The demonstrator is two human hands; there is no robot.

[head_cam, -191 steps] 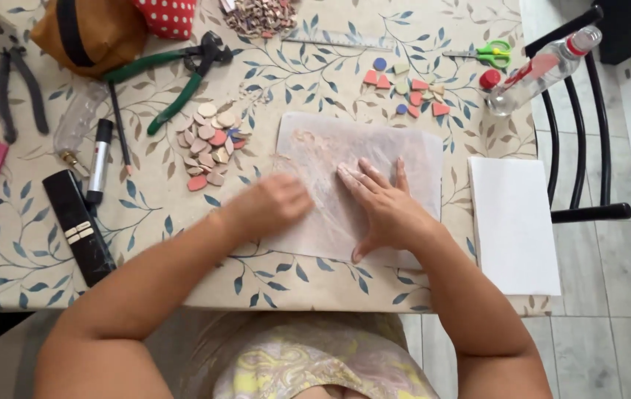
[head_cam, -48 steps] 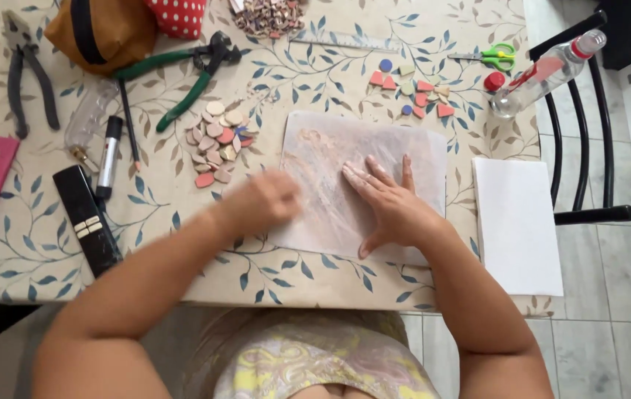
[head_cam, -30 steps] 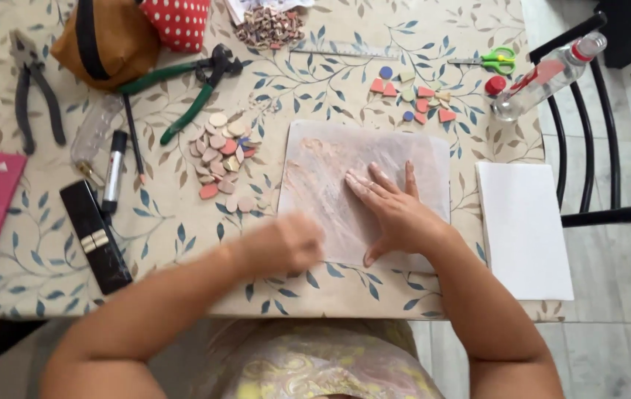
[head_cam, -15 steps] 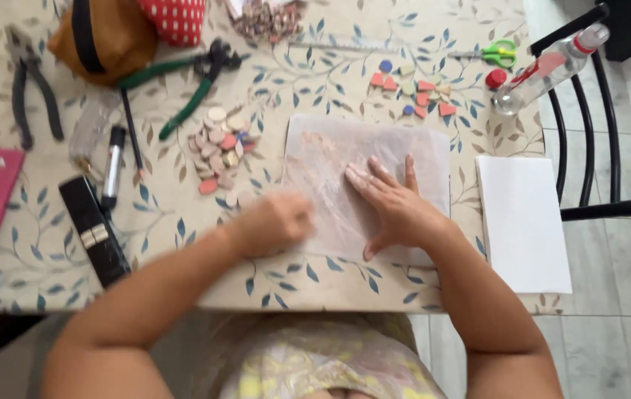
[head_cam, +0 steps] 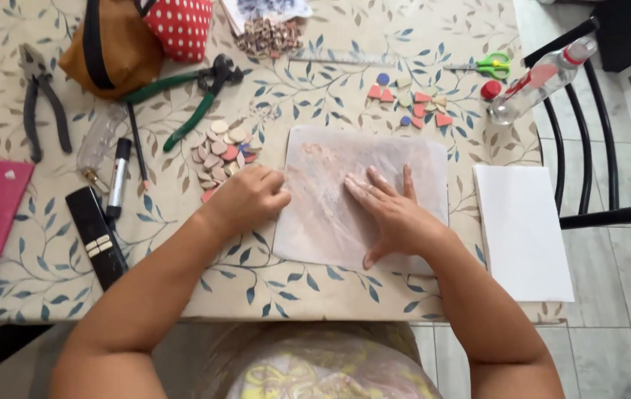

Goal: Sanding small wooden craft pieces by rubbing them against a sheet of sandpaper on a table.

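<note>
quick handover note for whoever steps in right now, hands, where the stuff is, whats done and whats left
Left hand: loosely curled at the left edge of the translucent sheet, beside the pile of small tiles; whether it holds a piece cannot be told.
Right hand: flat, fingers spread, pressing the sheet onto the table.
Other loose tiles lie above the sheet; green-handled nippers lie at upper left; white paper lies to the right.
Done: sheet laid flat and held.
Left: both tile groups lie off the sheet.
</note>
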